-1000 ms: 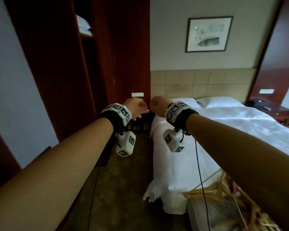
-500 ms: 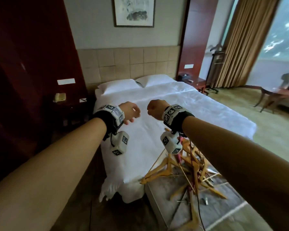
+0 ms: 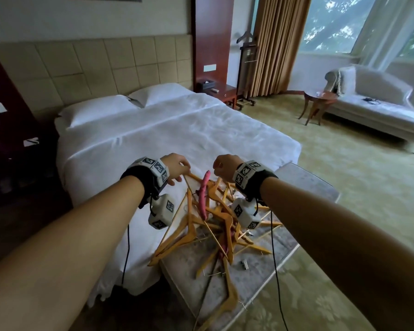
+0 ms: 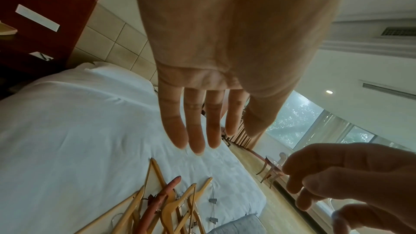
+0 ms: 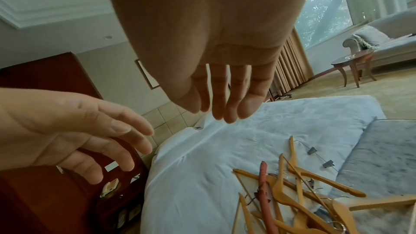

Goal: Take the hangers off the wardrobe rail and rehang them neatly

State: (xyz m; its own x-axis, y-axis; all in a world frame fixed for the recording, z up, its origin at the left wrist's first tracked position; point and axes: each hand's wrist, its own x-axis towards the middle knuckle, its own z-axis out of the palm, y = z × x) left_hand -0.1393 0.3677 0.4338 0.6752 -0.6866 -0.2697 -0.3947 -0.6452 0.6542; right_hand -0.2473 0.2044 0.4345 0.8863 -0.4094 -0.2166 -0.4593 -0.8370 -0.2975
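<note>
A tangled pile of wooden hangers (image 3: 215, 225) lies on the grey bench (image 3: 304, 185) and spills onto the foot of the white bed (image 3: 177, 130). One reddish hanger (image 3: 203, 194) sticks up from the pile. My left hand (image 3: 177, 167) hovers over the pile's far left edge, fingers straight and empty (image 4: 195, 131). Just to its right, my right hand (image 3: 225, 167) hangs over the pile, also with relaxed, empty fingers (image 5: 225, 99). Neither hand touches a hanger in the wrist views. No wardrobe rail is in view.
A dark wood nightstand (image 3: 14, 149) stands left of the bed. A round side table (image 3: 318, 101) and a pale sofa (image 3: 380, 96) sit at the far right by the window. A valet stand (image 3: 246, 56) is beside the curtains. Carpeted floor lies right of the bench.
The view swung right from the wardrobe to the bed and bench. Both hands, fisted before, have opened and dropped over the hanger pile.
</note>
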